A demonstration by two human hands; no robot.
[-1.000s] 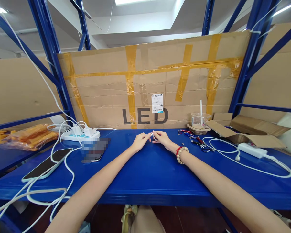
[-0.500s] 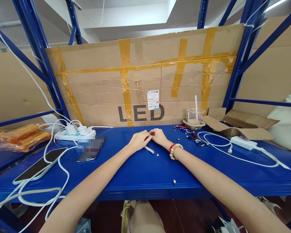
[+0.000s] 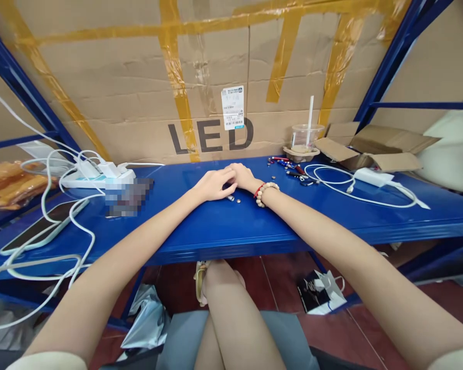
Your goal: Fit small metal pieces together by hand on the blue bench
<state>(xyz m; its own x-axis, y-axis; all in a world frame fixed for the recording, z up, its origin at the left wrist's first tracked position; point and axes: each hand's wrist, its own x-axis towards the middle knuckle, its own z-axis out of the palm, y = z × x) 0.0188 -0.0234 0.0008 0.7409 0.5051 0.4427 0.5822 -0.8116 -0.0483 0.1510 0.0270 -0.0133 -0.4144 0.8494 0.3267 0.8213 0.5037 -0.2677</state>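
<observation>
One phone (image 3: 42, 226) sits lower left, nearest. Mid-frame: one metal bit (image 3: 238, 201) and one silver tube (image 3: 231, 198) lying on the table, its far end hidden by the left hand (image 3: 214, 185). That and the right hand (image 3: 242, 176) meet, fingers half curled; can't tell if either's pinching anything. Looks like fiddly fingertip work, so I'd guess a light, precise pinch is called for. Right of centre, further back: second metal bit (image 3: 273, 178), uncountable odds and ends (image 3: 295, 175), one cup (image 3: 306, 136).
</observation>
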